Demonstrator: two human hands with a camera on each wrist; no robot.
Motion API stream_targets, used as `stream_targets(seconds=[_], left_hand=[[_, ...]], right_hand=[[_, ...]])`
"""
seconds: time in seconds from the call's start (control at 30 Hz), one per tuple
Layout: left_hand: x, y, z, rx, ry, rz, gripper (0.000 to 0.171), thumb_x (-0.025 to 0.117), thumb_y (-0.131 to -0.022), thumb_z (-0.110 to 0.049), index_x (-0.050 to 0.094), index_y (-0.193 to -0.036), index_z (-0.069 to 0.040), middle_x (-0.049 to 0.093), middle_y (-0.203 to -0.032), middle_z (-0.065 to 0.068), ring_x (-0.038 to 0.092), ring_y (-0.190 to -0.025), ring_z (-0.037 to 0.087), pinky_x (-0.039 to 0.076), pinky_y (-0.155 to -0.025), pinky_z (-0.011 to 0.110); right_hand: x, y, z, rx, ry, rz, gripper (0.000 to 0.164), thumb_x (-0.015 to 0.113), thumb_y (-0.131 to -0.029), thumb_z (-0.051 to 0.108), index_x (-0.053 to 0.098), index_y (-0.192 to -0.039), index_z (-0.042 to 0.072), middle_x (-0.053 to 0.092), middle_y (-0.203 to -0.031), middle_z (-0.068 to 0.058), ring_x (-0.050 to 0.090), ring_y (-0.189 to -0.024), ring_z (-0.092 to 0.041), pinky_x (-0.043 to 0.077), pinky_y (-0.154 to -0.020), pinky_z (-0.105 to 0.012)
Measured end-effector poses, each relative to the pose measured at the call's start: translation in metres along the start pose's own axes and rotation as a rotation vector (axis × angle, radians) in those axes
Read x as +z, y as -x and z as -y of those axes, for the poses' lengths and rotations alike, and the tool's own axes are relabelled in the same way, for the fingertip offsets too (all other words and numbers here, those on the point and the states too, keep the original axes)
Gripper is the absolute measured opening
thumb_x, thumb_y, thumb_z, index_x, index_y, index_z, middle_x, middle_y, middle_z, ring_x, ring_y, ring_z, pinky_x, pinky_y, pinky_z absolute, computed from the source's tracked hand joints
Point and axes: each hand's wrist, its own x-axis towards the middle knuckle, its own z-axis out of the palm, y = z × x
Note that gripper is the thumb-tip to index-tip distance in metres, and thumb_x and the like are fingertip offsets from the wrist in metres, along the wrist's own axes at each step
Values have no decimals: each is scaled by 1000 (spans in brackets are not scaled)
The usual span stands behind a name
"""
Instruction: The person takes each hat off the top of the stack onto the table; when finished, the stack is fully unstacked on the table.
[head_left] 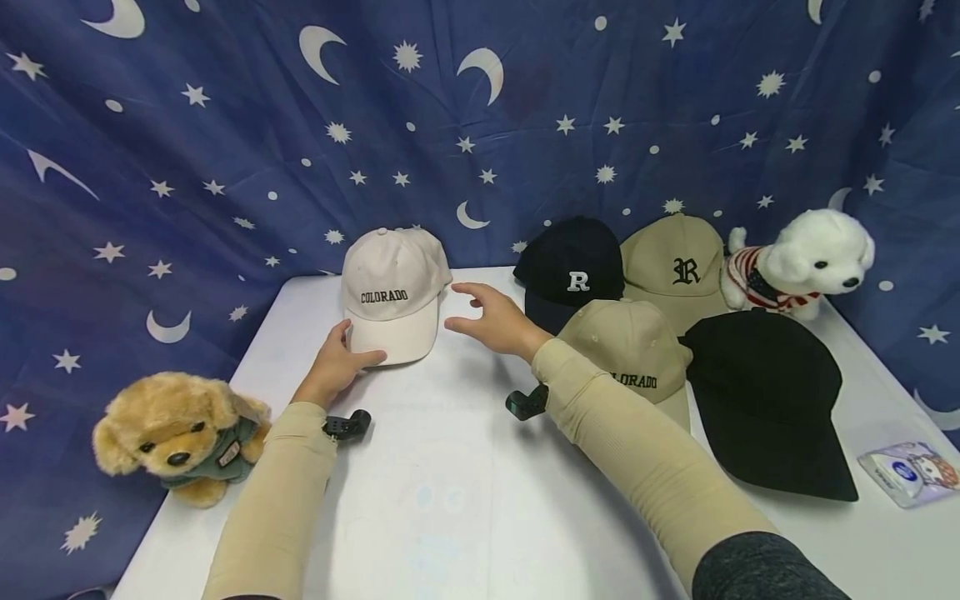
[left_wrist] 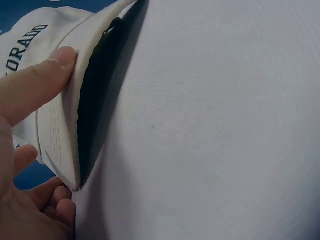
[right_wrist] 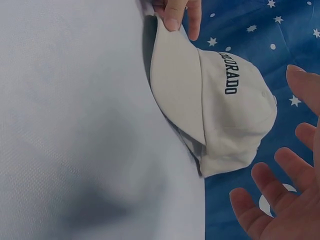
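An off-white baseball cap with "COLORADO" on its front stands at the back of the white table, brim toward me. My left hand holds the brim at its left corner. In the left wrist view the thumb lies on top of the brim, with the other fingers around its side edge. To the right of the cap is my right hand, fingers spread and apart from it. The right wrist view shows those fingers loosely bent around nothing, with the cap beyond them.
On the right sit a navy cap, a khaki cap, a beige cap and a black cap. A white plush dog, a tissue pack and a tan plush dog flank them. A starry curtain hangs behind.
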Motion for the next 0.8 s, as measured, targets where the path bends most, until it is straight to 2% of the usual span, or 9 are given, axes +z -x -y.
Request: stream_targets(seconds=[0.2, 0.47, 0.63, 0.8], left_hand=[[1, -2, 3, 6, 26, 15, 111, 80, -85, -19, 1, -161, -9, 6, -164, 25, 6, -150, 38, 9, -120, 49], [-1, -1, 1, 15, 12, 43, 116, 81, -84, -20, -5, -161, -9, 0, -166, 17, -2, -151, 34, 3, -120, 49], [2, 0, 2, 15, 47, 37, 108, 80, -85, -17, 4, -161, -9, 3, -166, 17, 1, -151, 33, 4, -120, 47], [4, 1, 3, 15, 41, 10, 103, 80, -85, -16, 10, -161, -10, 5, -166, 18, 1, -151, 34, 5, -120, 48]], right_hand=[[1, -2, -3, -7, 2, -3, 66, 71, -95, 32, 45, -151, 10, 42, -154, -7, 48, -132, -34, 42, -104, -41], [1, -6, -7, 9, 18, -5, 67, 71, -94, 33, 44, -151, 11, 42, -154, -6, 48, -131, -29, 42, -104, -40], [-1, -7, -8, 17, 14, -3, 67, 71, -94, 34, 44, -151, 10, 42, -154, -6, 48, -130, -29, 42, -104, -40], [-1, -10, -8, 13, 18, 5, 66, 71, -95, 31, 44, -151, 9, 42, -154, -8, 48, -131, -32, 42, -105, -41]])
